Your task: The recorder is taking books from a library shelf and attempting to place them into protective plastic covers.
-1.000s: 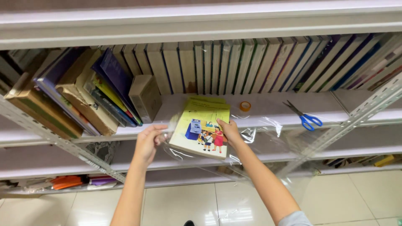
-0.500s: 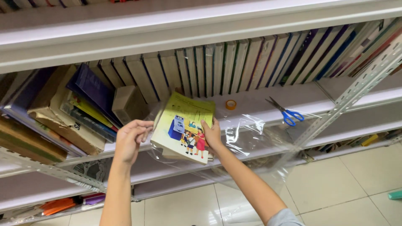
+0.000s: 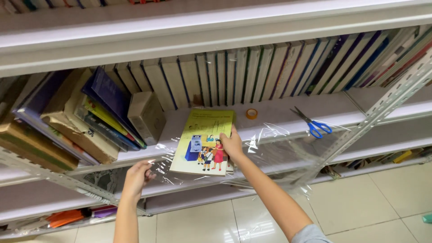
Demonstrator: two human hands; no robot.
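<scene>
Right hand (image 3: 232, 144) presses flat, fingers open, on the picture book (image 3: 203, 143); left hand (image 3: 137, 176) pinches the clear plastic sheet (image 3: 274, 150) at the book's lower-left corner.

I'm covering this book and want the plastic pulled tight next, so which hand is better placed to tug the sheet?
Left, probably. The left hand already pinches the edge of the clear plastic sheet below the shelf edge, free to pull. The right hand lies flat on the yellow picture book, pinning it.
</scene>
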